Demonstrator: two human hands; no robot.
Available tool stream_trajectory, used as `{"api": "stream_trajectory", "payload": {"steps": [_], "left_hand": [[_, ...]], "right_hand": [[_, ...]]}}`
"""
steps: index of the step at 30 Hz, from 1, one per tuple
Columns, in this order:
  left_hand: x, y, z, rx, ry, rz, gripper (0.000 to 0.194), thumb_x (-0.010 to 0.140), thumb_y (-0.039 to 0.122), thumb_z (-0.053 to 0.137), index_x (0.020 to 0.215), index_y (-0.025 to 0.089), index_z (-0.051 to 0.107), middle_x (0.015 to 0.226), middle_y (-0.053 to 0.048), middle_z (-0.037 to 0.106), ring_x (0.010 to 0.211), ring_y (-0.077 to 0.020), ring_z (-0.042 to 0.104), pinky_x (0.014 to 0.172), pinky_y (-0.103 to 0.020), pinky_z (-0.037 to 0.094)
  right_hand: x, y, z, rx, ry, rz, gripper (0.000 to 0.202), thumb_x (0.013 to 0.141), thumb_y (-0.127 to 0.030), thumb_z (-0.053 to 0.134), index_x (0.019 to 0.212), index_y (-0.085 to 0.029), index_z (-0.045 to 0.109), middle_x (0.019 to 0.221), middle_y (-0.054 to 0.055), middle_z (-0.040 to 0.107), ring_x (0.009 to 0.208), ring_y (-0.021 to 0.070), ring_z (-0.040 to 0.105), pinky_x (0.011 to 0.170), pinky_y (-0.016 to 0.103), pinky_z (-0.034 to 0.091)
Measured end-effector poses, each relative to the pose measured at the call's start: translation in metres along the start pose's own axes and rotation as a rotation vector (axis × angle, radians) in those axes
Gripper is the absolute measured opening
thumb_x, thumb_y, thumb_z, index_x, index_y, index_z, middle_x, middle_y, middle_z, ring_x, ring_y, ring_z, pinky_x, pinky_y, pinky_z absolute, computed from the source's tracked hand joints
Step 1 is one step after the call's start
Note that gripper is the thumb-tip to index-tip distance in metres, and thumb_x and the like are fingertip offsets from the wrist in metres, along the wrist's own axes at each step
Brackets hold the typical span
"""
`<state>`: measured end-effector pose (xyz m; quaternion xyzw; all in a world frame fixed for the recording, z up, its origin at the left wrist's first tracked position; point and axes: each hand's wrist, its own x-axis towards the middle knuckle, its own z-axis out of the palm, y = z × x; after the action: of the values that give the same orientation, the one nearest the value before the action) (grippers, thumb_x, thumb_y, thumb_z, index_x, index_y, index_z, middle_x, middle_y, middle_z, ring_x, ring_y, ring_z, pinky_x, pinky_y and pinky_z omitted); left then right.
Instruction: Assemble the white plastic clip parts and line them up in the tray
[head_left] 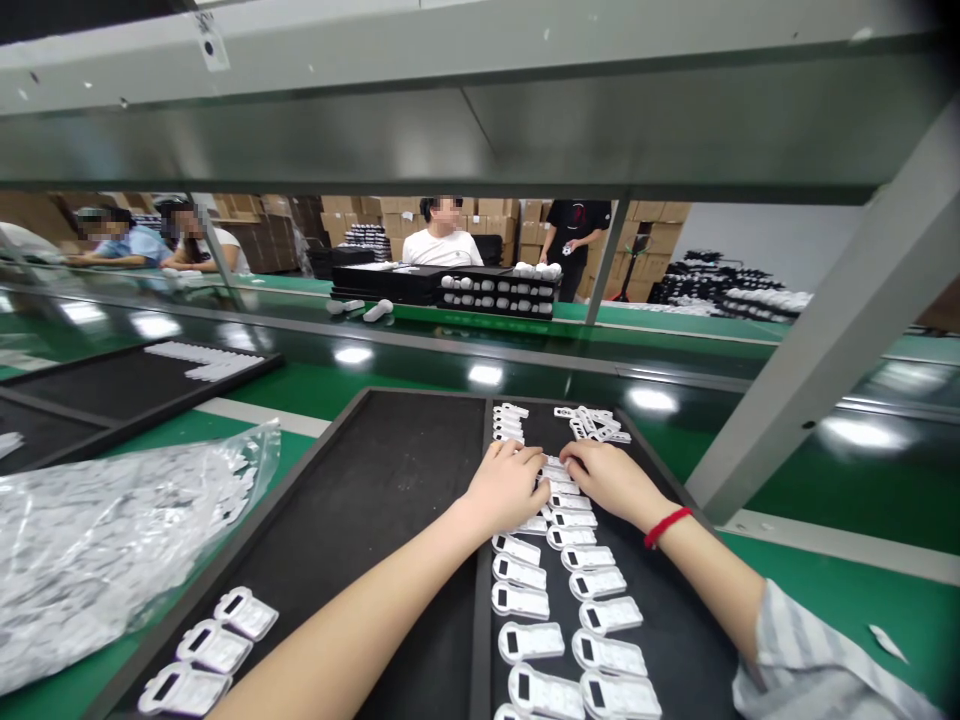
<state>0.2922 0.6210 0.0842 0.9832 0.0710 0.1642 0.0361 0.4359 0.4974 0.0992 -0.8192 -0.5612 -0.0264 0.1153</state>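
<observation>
A black divided tray (420, 450) lies in front of me, with white plastic housings (611, 655) in two columns in its right compartment. My left hand (511, 485) rests over the upper part of these columns, its fingers bent around something hidden. Close to its right, my right hand (600, 475) touches the top of the right column with curled fingertips; what they pinch is too small to tell. Small white frames (592, 422) lie in a loose pile just beyond my right hand. Several similar small pieces (510, 412) are lined up beyond my left hand.
Three white housings (214, 645) sit at the tray's lower left. A clear bag of white parts (127, 540) lies further left, below another black tray (127, 390). A slanted metal post (817, 330) stands at right, under an overhead shelf. People sit across the line.
</observation>
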Motion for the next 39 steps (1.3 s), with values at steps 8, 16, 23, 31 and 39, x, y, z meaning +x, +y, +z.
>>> {"api": "stream_trajectory", "payload": {"steps": [8, 16, 23, 31, 39], "left_hand": [[0.002, -0.001, 0.0, -0.004, -0.009, 0.0, 0.038, 0.092, 0.032, 0.045, 0.126, 0.02, 0.059, 0.129, -0.003, 0.06, 0.115, -0.0265, 0.05, 0.1, -0.044, 0.037], [0.002, 0.0, -0.001, -0.015, -0.012, -0.001, 0.037, 0.094, 0.03, 0.043, 0.126, 0.02, 0.059, 0.13, -0.004, 0.06, 0.114, -0.0269, 0.049, 0.099, -0.045, 0.036], [0.001, -0.003, -0.003, -0.06, -0.004, -0.034, 0.039, 0.102, 0.028, 0.027, 0.123, 0.019, 0.059, 0.125, -0.005, 0.063, 0.112, -0.0245, 0.05, 0.097, -0.043, 0.037], [0.001, -0.018, -0.005, -0.146, -0.006, -0.123, 0.032, 0.101, 0.025, 0.031, 0.117, 0.023, 0.059, 0.125, -0.002, 0.062, 0.116, -0.022, 0.047, 0.099, -0.041, 0.037], [-0.004, -0.015, -0.011, -0.118, -0.025, -0.013, 0.034, 0.1, 0.028, 0.033, 0.126, 0.026, 0.055, 0.138, -0.002, 0.053, 0.124, -0.0236, 0.043, 0.103, -0.045, 0.03]], "right_hand": [[-0.001, -0.008, -0.004, -0.073, -0.019, -0.018, 0.029, 0.089, -0.014, 0.044, 0.097, -0.014, 0.072, 0.099, 0.012, 0.072, 0.09, 0.0242, 0.067, 0.078, 0.033, 0.049], [-0.002, -0.001, -0.004, -0.044, -0.013, -0.057, 0.031, 0.086, -0.011, 0.045, 0.094, -0.016, 0.074, 0.099, 0.01, 0.072, 0.088, 0.0242, 0.068, 0.078, 0.034, 0.05], [-0.005, -0.009, -0.009, 0.055, 0.079, -0.158, 0.025, 0.091, -0.021, 0.047, 0.102, -0.017, 0.07, 0.112, 0.008, 0.067, 0.103, 0.0217, 0.06, 0.094, 0.034, 0.045], [-0.01, -0.023, -0.01, 0.106, -0.012, -0.229, 0.019, 0.088, -0.021, 0.055, 0.098, -0.02, 0.071, 0.103, 0.007, 0.067, 0.102, 0.0241, 0.057, 0.094, 0.039, 0.043], [-0.021, -0.028, -0.022, 0.125, -0.137, -0.272, 0.016, 0.084, -0.027, 0.06, 0.091, -0.025, 0.074, 0.111, 0.006, 0.064, 0.104, 0.0258, 0.052, 0.094, 0.044, 0.041]]}}
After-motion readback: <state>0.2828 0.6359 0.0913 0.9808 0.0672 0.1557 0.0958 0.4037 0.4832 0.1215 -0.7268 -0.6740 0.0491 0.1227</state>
